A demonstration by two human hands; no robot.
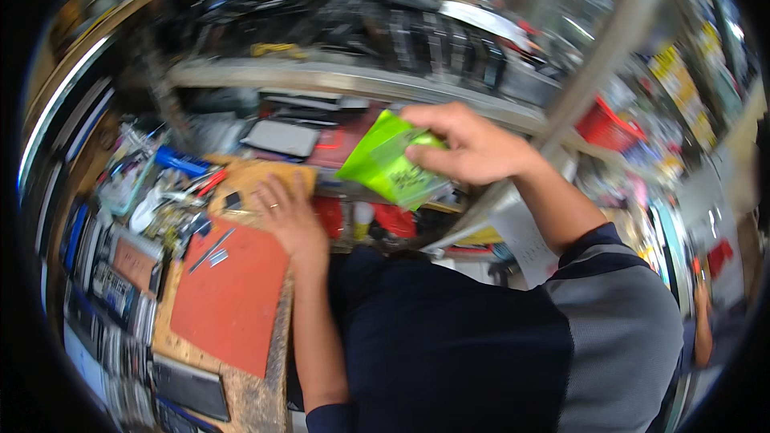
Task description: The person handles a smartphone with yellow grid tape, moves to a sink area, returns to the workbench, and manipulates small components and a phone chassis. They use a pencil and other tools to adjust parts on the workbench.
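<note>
My right hand (469, 144) is raised over the bench's far right side, its thumb and fingers pinching a bright green plastic packet (385, 164) with dark print. The packet slants down to the left, and its contents cannot be seen. My left hand (289, 212) rests on the wooden bench top with its fingers spread, holding nothing. Beside it lies an orange-red mat (233, 305). On the mat are a thin dark tool (212, 249) and small silvery pieces (218, 257). A small black square piece (233, 200) sits just left of my left fingers.
Cluttered small parts and tools (164, 208) fill the bench's far left. Stacked phones and boxes (120, 273) line the left side, and a dark phone-like slab (191, 386) lies near. A metal-edged shelf (345, 80) crosses behind. A red basket (609, 126) stands far right.
</note>
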